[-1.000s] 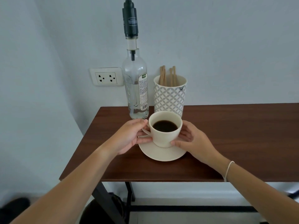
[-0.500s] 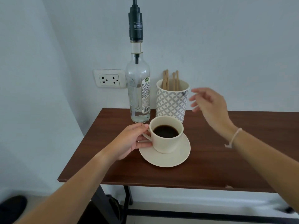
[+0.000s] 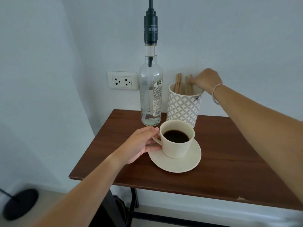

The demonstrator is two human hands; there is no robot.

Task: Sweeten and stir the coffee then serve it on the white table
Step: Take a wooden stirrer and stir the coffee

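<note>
A cream cup (image 3: 177, 149) of black coffee stands on a cream saucer (image 3: 183, 164) on the dark wooden table (image 3: 229, 161). My left hand (image 3: 142, 144) grips the cup's handle from the left. Behind the cup a patterned grey-and-white holder (image 3: 183, 107) carries several wooden stir sticks (image 3: 178, 83). My right hand (image 3: 205, 78) reaches over the holder's rim, its fingertips pinching the top of one stick. A clear syrup bottle (image 3: 150, 95) with a tall black pump stands left of the holder, a little liquid in its bottom.
A wall socket (image 3: 122, 81) sits on the wall left of the bottle. The table stands against the wall in a corner, with black legs below. A black round lamp base (image 3: 20, 203) rests on the floor at lower left.
My right hand left the cup, rose and moved back to the stick holder, and now its fingers close on a stick. My left hand stayed on the handle.
</note>
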